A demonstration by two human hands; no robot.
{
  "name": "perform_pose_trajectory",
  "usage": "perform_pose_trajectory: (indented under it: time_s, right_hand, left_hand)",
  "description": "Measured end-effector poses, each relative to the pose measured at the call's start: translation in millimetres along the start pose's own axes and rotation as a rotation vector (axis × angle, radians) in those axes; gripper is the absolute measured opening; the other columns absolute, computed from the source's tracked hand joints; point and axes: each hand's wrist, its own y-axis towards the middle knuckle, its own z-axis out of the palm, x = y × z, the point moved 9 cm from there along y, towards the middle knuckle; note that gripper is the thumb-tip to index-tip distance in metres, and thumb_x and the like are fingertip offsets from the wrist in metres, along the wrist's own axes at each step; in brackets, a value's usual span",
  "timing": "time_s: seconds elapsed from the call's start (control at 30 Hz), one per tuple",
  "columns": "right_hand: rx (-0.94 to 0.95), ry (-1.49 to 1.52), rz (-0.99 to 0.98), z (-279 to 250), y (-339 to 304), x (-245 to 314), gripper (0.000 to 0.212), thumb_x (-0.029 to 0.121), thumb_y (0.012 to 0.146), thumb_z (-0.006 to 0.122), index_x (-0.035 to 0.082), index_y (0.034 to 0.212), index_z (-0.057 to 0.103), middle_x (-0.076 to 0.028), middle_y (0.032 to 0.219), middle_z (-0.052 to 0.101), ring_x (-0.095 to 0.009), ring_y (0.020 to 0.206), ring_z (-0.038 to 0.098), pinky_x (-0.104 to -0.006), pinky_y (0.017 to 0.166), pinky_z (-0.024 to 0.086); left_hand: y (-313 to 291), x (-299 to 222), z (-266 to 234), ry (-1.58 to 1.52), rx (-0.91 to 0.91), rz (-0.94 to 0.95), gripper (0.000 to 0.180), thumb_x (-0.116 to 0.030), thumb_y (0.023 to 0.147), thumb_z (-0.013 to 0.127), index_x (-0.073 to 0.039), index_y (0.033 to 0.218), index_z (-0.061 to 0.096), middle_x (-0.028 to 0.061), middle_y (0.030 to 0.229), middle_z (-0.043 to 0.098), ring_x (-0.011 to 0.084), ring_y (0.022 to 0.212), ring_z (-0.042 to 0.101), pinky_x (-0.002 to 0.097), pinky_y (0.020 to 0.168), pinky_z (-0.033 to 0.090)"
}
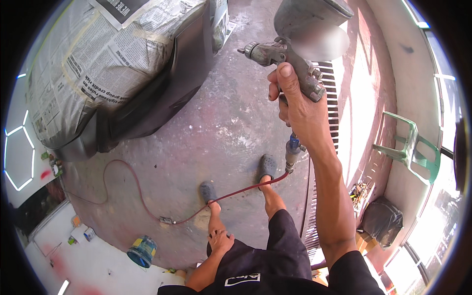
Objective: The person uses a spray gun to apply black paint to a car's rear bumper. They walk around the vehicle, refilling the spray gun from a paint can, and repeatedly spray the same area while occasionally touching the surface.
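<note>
My right hand (295,105) is raised high and grips a worn grey spray gun (290,54) by its handle, thumb pressed along the back. The gun's round metal cup (312,22) sits on top and its nozzle points left toward a dark car body (162,93) masked with newspaper (93,64). A red air hose (196,209) runs from the fitting under the gun down across the floor. My left hand (220,241) hangs low by my left knee, fingers loose, holding nothing. My feet in grey clogs (268,164) stand on the stained concrete.
A blue paint can (142,250) stands on the floor at the lower left with small cans (88,233) nearby. A green plastic chair (410,147) and a black bag (381,219) are at the right by the wall. A floor grate (329,98) runs behind my arm.
</note>
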Motion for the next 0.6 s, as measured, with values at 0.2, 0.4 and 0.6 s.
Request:
perform_pose_trajectory:
  time_s: [0.2, 0.4, 0.6]
  right_hand:
    - [-0.121, 0.013, -0.025, -44, 33, -19, 0.062, 0.063, 0.107, 0.061, 0.001, 0.114, 0.071, -0.004, 0.082, 0.064, -0.003, 0.051, 0.040, -0.0220, 0.047, 0.034]
    - [0.094, 0.466, 0.162, -36, 64, -49, 0.065, 0.067, 0.105, 0.062, 0.002, 0.111, 0.067, -0.004, 0.082, 0.065, -0.005, 0.050, 0.036, -0.0232, 0.047, 0.033]
    - [0.059, 0.245, 0.390, -21, 85, -140, 0.061, 0.068, 0.102, 0.065, 0.008, 0.100, 0.064, 0.000, 0.077, 0.057, -0.004, 0.050, 0.036, -0.0237, 0.045, 0.033]
  left_hand:
    - [-19, -30, 18, -0.217, -0.074, -0.017, 0.045, -0.047, 0.101, 0.062, -0.014, 0.129, 0.076, 0.0081, 0.149, 0.065, 0.0363, 0.152, 0.042, 0.0572, 0.123, 0.031]
    - [-29, -52, 32, -0.284, -0.147, -0.060, 0.038, -0.043, 0.099, 0.065, -0.015, 0.120, 0.078, 0.0051, 0.140, 0.070, 0.0343, 0.147, 0.046, 0.0562, 0.119, 0.035]
    - [-29, -55, 29, -0.318, -0.202, -0.062, 0.036, -0.042, 0.097, 0.067, -0.015, 0.117, 0.079, 0.0032, 0.136, 0.072, 0.0310, 0.145, 0.047, 0.0571, 0.115, 0.037]
